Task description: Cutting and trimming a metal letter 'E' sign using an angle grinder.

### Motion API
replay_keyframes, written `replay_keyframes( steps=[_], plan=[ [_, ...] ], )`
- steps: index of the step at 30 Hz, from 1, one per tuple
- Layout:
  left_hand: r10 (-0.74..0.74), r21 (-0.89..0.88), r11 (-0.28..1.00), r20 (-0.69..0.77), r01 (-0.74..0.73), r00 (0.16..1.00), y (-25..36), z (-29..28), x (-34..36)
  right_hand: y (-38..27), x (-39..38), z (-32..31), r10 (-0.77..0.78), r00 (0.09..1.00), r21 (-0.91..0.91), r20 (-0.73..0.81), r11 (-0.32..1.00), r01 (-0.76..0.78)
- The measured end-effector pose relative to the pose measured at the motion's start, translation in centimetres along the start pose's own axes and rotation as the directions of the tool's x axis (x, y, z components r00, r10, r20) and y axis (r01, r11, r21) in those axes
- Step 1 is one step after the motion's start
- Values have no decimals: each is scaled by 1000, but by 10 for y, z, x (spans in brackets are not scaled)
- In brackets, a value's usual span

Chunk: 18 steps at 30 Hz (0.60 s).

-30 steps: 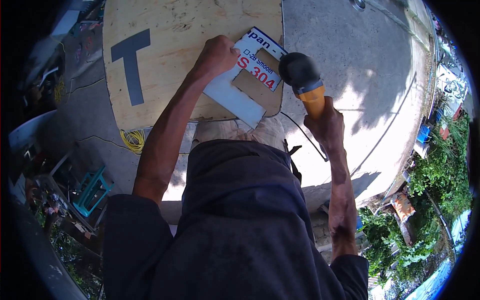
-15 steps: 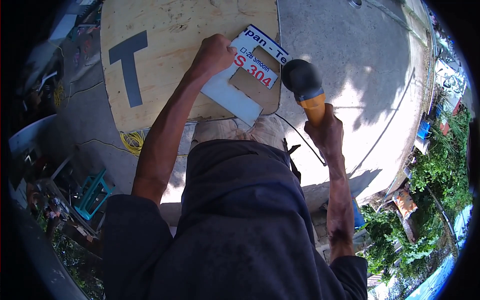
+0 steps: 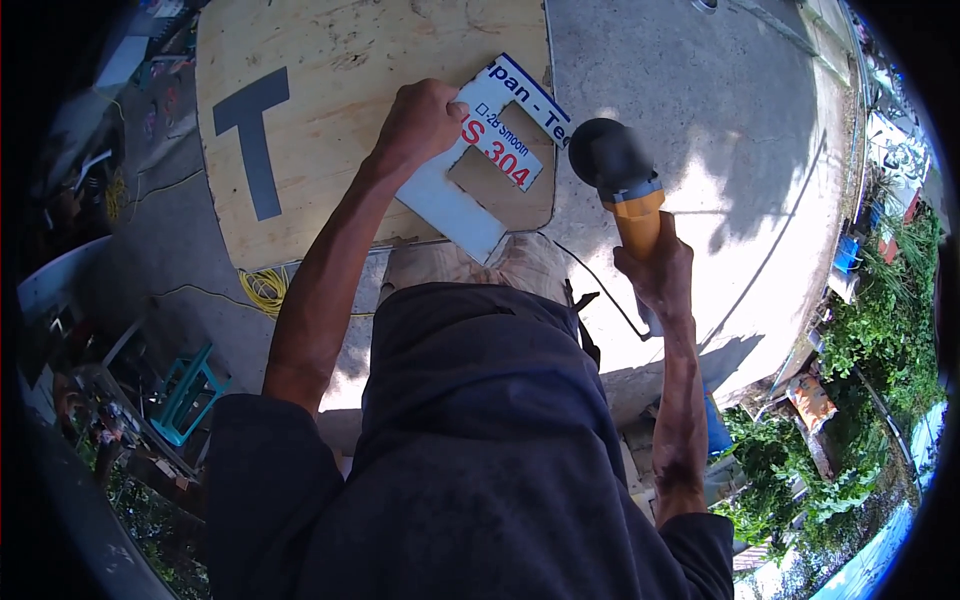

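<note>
My left hand (image 3: pixel 422 120) grips the back edge of a flat letter-shaped sheet (image 3: pixel 455 213), cut like an E or F and covered with white, printed film. The sheet lies tilted on a plywood tabletop (image 3: pixel 350 40), its lower arm reaching past the front edge. In my right hand (image 3: pixel 660 270) is an angle grinder (image 3: pixel 633 215) with an orange body and dark head, held up by its handle. The grinder's round head is just right of the sheet's upper arm; whether they touch I cannot tell. A grey T-shaped cutout (image 3: pixel 258 150) rests on the tabletop's left side.
A black cord (image 3: pixel 600 282) runs below the tabletop's right corner. Coiled yellow cable (image 3: pixel 264 288) lies under the front left corner. A teal plastic stool (image 3: pixel 185 395) stands at lower left. Concrete floor (image 3: pixel 640 60) stretches to the right, with green plants (image 3: pixel 880 320) beyond.
The sheet has turned slightly and shifted a little left and nearer with my left hand. My right hand and the grinder have moved a bit right.
</note>
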<state>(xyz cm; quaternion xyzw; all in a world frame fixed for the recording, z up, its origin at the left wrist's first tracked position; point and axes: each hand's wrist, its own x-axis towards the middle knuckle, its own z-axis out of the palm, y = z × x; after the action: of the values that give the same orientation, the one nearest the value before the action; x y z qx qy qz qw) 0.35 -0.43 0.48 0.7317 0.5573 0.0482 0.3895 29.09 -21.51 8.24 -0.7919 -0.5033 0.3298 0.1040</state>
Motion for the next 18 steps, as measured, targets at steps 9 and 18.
replay_keyframes(
  steps=[9, 18],
  plan=[
    [-50, -39, 998, -16, 49, 999, 7, 2, -3, -39, 58, 12, -137, 989, -60, 56, 988, 140],
    [-50, -30, 998, -18, 49, 999, 0, 4, -2, -44, 66, 14, -126, 984, -151, 122, 978, 144]
  ],
)
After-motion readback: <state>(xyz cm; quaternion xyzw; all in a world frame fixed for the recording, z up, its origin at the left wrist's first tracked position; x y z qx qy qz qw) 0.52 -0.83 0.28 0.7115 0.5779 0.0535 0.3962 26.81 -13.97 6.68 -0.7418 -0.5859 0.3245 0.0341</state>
